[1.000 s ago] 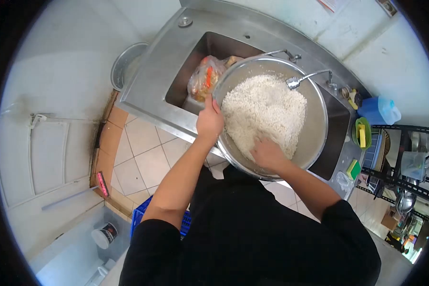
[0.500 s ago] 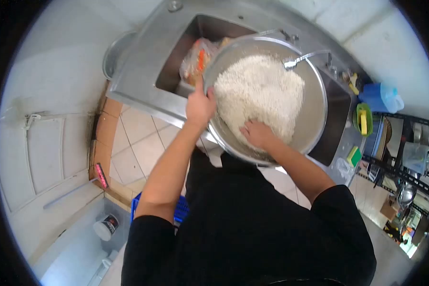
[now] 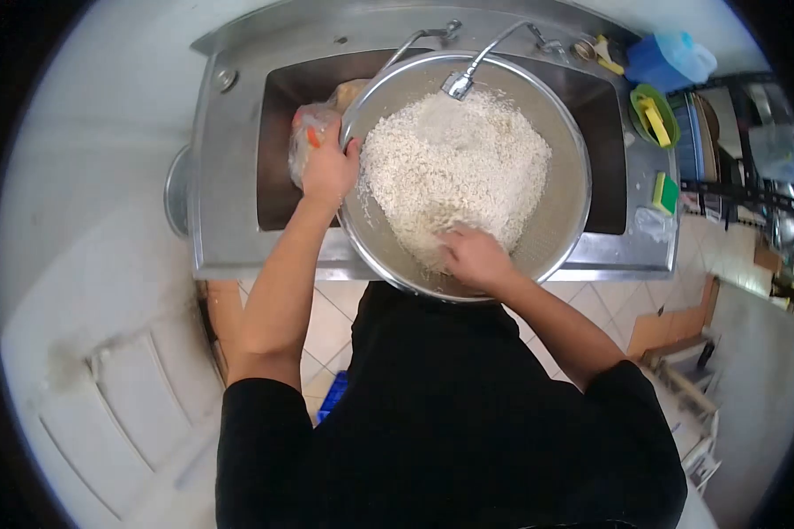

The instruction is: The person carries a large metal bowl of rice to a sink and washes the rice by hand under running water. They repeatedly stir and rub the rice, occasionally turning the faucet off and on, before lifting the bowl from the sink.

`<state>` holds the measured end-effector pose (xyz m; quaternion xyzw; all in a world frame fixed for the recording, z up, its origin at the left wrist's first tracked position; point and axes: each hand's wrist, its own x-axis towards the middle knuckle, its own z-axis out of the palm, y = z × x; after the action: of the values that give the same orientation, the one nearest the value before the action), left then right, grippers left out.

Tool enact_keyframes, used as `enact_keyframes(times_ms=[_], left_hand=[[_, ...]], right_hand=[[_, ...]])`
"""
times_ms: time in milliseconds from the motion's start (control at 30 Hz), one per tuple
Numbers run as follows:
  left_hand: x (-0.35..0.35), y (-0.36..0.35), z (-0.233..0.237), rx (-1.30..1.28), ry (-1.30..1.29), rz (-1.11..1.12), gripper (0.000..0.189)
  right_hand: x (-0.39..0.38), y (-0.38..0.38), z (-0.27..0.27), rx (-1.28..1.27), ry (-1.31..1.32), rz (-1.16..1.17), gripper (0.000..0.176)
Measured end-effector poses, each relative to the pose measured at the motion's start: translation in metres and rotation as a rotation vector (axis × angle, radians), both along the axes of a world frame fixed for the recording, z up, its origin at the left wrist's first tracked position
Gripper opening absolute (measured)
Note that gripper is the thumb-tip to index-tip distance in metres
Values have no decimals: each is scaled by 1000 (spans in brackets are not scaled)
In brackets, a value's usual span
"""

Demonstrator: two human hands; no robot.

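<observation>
A big metal bowl (image 3: 566, 212) filled with wet-looking white rice (image 3: 468, 167) rests over the sink. My left hand (image 3: 329, 172) grips the bowl's left rim, thumb at the edge and fingers outside. Close behind those fingers is a clear plastic bag (image 3: 302, 145) with something orange in it. My right hand (image 3: 476, 257) is in the near part of the bowl, fingers curled into the rice, their tips partly buried. A metal faucet (image 3: 457, 85) reaches over the bowl's far side, its spout above the rice.
The steel sink (image 3: 273, 207) spreads out beneath the bowl. A second faucet (image 3: 415, 40) stands at its back. On the right are a blue jug (image 3: 666, 62), a green basket (image 3: 651, 115) with a yellow item, and a sponge (image 3: 665, 192). A blue crate (image 3: 333, 397) sits on the floor.
My view has turned, so the sink now lies level. My right hand has shifted slightly through the rice, with its fingers more curled. The left hand stays at the rim.
</observation>
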<state>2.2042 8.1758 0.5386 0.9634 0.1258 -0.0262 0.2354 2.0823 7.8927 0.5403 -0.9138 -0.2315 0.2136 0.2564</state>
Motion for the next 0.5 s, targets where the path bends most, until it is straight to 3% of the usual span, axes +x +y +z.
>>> enact_keyframes(times_ms=[133,200,267,433,500], left_hand=[[63,17,7,-60,48,-212,56],[94,25,10,-136,-24,-419,56],[131,26,13,-159,37,-497,54],[163,2,30,-18,139,-704,47],[172,-2,28,-22,170,-743,47]], right_hand=[[24,-5,40,58,65,-274,31],[49,1,48,-4,-171,-481,32],[90,14,57,-23,-150,-569,36],[164,48,-19,21,-128,-650,51],[184,78,-19,-240,52,-664,60]])
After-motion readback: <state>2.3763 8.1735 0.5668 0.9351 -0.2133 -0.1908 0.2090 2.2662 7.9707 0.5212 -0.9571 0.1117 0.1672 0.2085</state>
